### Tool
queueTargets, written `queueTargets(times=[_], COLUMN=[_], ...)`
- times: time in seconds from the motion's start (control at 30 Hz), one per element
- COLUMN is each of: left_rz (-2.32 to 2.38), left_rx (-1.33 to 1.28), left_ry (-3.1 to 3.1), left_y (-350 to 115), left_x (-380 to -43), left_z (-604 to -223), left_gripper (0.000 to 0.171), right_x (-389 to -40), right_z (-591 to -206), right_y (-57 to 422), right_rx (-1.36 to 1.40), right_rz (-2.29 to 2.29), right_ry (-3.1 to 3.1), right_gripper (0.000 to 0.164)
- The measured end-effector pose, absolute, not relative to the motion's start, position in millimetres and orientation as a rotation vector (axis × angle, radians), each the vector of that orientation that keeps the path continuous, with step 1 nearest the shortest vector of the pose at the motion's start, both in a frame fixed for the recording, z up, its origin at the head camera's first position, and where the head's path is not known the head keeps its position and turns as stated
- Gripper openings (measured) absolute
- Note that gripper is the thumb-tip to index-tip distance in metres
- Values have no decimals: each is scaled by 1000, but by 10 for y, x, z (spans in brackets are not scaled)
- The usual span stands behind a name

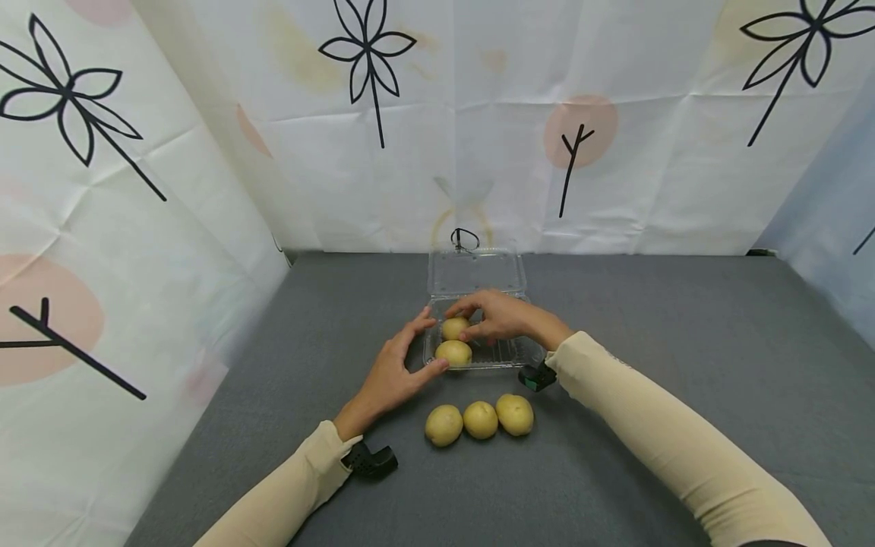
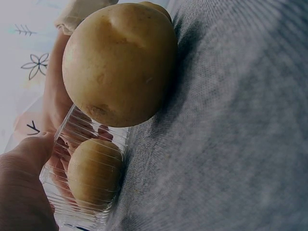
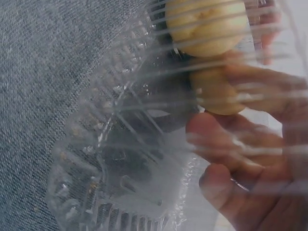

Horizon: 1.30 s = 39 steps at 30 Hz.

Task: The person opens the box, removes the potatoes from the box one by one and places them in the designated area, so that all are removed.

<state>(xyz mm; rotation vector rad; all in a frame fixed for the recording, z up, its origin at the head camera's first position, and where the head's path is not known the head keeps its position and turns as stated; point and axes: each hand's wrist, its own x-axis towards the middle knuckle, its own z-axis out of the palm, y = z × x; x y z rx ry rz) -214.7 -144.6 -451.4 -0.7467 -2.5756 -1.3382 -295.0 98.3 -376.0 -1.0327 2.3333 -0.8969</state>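
A clear plastic clamshell container (image 1: 502, 352) lies with its lid (image 1: 477, 273) raised at the back. Inside, along its left side, are two yellow potatoes, a front potato (image 1: 453, 354) and a back potato (image 1: 454, 328). My right hand (image 1: 497, 315) reaches into the container and grips the back potato between thumb and fingers; the right wrist view shows this blurred through the ribbed plastic. At the left wall, my left hand (image 1: 396, 372) touches the container with spread, fairly straight fingers, its thumb at the front left corner. The front potato (image 2: 95, 174) shows through the wall.
In front of the container, three more potatoes stand in a row on the grey cloth: a left potato (image 1: 443, 425), a middle potato (image 1: 481, 420) and a right potato (image 1: 515, 415). A patterned white curtain (image 1: 492, 175) hangs behind the table (image 1: 649, 327).
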Motion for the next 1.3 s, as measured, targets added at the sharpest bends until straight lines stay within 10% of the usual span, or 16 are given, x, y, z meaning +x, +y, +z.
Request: queueTargets(times=[1.3], left_rz=[-1345], left_rx=[-752], left_ry=[-2562], left_y=[-1429], left_x=[-2157], left_z=[-4520], left_gripper=[67], right_x=[-2867], right_z=[-3677], right_y=[1169], right_rx=[-1084], right_rz=[-942], right_ry=[2525], right_gripper=[46])
